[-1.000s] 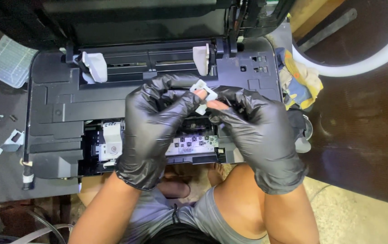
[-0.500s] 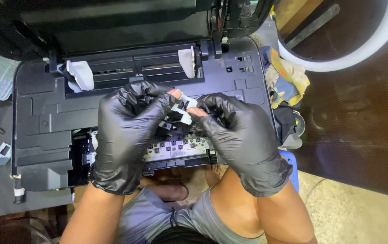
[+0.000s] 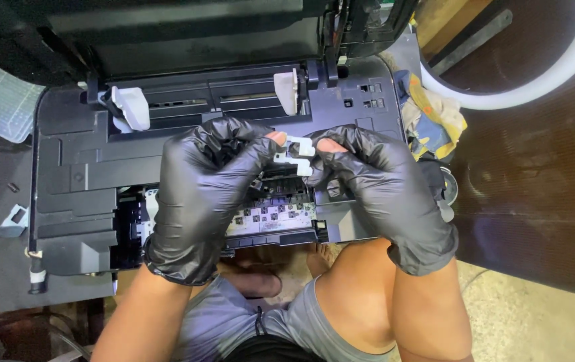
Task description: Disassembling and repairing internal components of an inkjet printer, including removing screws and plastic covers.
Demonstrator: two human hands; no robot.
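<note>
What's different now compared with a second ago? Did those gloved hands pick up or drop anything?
Nothing was picked up or dropped. Both hands, left hand and right hand, kept pinching the small white clip between their fingertips, turning it slightly above the open printer. The view shifted a little. The printer, its raised lid and the table items stayed put.

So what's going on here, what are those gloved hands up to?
A person in black gloves is holding a small white plastic part between the fingertips of the left hand and right hand, just above an opened black printer. The printer's lid is up and its inner carriage is exposed.
</note>
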